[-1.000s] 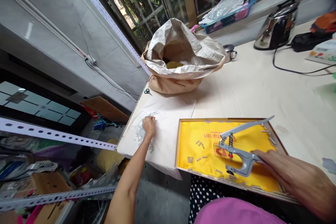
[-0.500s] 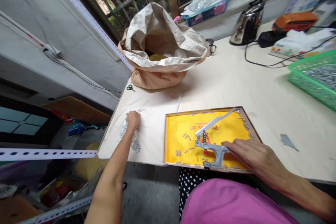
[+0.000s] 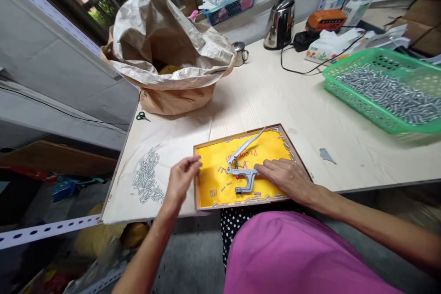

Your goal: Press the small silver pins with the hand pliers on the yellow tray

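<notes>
My left hand (image 3: pixel 181 180) is at the left rim of a shallow yellow-lined tray (image 3: pixel 196 183), its thumb and fingers pinched together. Whatever may be between those fingertips is too small to make out. Inside the tray lies a grey hand press (image 3: pixel 246 172) with a long lever, a dark spring and a small red part. Closed over the press's right end is my right hand (image 3: pixel 287 178). Small metal pins (image 3: pixel 213 192) are scattered on the yellow lining and along the tray's edges. To the left of the tray is a loose pile of similar pins (image 3: pixel 148 177).
A large paper sack (image 3: pixel 177 98) stands at the back left, with green-handled scissors (image 3: pixel 142 116) near it. At right, a green basket (image 3: pixel 365 109) holds many metal pins. Behind are a metal cup (image 3: pixel 239 54), a kettle (image 3: pixel 279 20) and an orange battery (image 3: pixel 325 20). A grey scrap (image 3: pixel 326 155) lies right of the tray.
My left hand has left the pin pile and moved right to the tray's left rim. My right hand stays on the press. The view has shifted right.
</notes>
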### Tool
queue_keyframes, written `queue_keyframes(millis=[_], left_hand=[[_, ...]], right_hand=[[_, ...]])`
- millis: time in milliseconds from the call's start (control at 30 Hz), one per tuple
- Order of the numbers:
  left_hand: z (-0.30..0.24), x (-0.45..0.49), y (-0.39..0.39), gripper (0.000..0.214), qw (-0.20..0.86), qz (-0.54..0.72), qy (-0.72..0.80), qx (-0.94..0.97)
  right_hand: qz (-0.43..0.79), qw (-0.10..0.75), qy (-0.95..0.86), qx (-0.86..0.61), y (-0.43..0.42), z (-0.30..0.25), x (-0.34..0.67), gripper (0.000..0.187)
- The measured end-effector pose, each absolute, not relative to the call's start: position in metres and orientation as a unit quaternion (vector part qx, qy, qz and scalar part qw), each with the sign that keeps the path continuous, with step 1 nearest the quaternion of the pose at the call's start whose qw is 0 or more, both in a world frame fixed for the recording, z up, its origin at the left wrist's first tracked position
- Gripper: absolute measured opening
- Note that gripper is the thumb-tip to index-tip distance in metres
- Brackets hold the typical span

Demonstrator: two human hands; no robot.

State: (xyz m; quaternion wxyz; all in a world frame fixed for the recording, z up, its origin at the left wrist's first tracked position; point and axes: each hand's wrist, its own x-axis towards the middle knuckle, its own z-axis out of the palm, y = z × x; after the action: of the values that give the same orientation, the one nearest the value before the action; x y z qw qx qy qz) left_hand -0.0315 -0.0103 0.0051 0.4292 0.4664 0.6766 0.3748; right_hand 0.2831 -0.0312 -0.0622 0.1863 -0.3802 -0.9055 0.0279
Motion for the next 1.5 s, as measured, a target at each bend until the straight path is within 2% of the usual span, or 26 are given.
queue_keyframes(millis=[133, 433, 833, 1100, 1200, 1300, 1500], left_hand=[[-0.005, 0.025, -0.056, 0.042, 0.514, 0.359, 0.667, 0.402], [-0.037, 0.049, -0.067, 0.041, 0.523, 0.284, 0.691, 0.410], [-0.036, 0.046, -0.054, 0.030, 0.517, 0.136, 0.713, 0.454], [-0.033, 0.046, -0.057, 0.035, 0.532, 0.113, 0.705, 0.456], [-0.036, 0.047, -0.060, 0.033, 0.517, 0.113, 0.713, 0.460], [-0.038, 0.048, -0.062, 0.033, 0.504, 0.115, 0.713, 0.474], [-0.037, 0.050, -0.064, 0.037, 0.472, 0.098, 0.717, 0.505]], right_hand=[[0.038, 0.153, -0.915, -0.370, -0.031, -0.062, 0.280, 0.021], [0.053, 0.090, -0.924, -0.368, -0.034, -0.066, 0.277, 0.026], [0.087, 0.120, -0.920, -0.363, -0.033, -0.081, 0.278, 0.023], [0.097, 0.123, -0.922, -0.355, -0.035, -0.079, 0.278, 0.019], [0.087, 0.125, -0.922, -0.356, -0.032, -0.075, 0.278, 0.010], [0.079, 0.127, -0.923, -0.355, -0.020, -0.064, 0.277, 0.019], [0.005, 0.120, -0.914, -0.387, 0.027, -0.057, 0.271, 0.025]])
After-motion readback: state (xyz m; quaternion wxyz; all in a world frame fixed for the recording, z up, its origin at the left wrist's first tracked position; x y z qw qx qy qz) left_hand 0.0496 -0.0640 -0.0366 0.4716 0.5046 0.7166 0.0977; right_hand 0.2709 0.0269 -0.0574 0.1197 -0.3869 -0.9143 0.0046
